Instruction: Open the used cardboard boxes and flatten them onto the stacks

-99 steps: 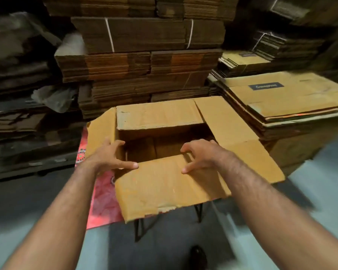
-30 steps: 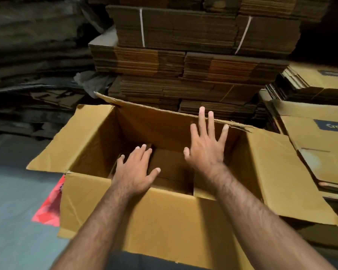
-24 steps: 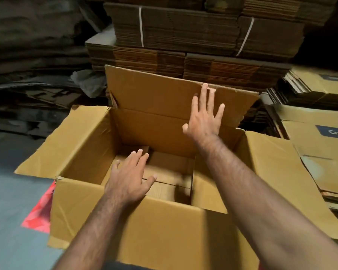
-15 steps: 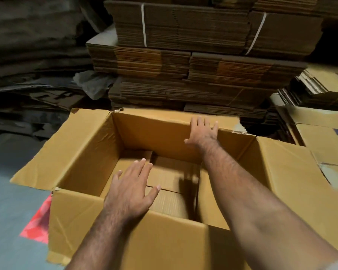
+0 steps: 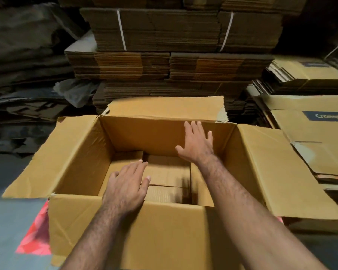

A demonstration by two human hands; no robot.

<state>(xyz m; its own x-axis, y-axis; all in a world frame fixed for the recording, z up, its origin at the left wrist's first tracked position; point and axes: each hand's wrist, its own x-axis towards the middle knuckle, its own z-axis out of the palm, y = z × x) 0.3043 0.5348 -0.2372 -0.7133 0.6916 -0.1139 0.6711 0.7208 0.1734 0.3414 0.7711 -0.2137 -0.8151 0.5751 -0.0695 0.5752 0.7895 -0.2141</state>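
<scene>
Cardboard box stands open; left hand and right hand reach inside, fingers straight, gripping nothing

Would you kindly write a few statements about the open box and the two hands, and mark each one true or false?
1. The top flaps of the cardboard box are folded outward, so it stands open. True.
2. The right hand grips a knife. False: its fingers are spread and straight, in front of the far wall of the box, and it holds nothing.
3. The left hand reaches into the box with straight fingers. True.
4. The bottom flaps inside the box have been pulled out. False: they lie folded shut across the bottom.
5. Bundles of flattened cardboard tied with white straps stand behind the box. True.
</scene>
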